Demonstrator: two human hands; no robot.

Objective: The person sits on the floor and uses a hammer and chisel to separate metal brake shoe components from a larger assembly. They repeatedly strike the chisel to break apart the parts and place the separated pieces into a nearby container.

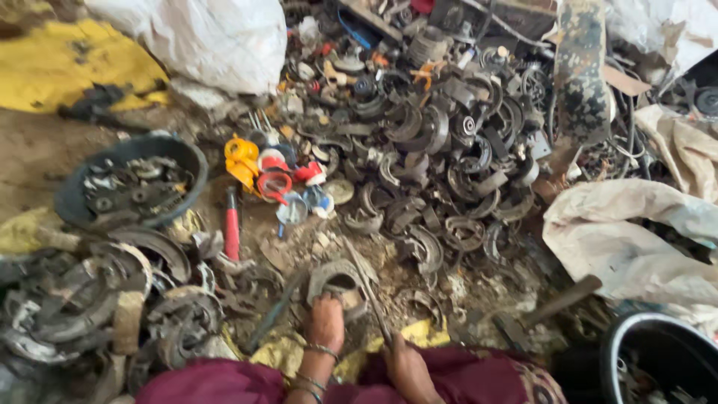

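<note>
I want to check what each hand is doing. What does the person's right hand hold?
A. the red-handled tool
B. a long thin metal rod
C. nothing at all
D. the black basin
B: the right hand is closed around the lower end of a long thin metal rod, which slants up toward the curved metal part under the left hand.

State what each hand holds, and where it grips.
Left hand grips a curved metal brake shoe at its near edge; right hand holds a thin rod at its lower end.
</note>
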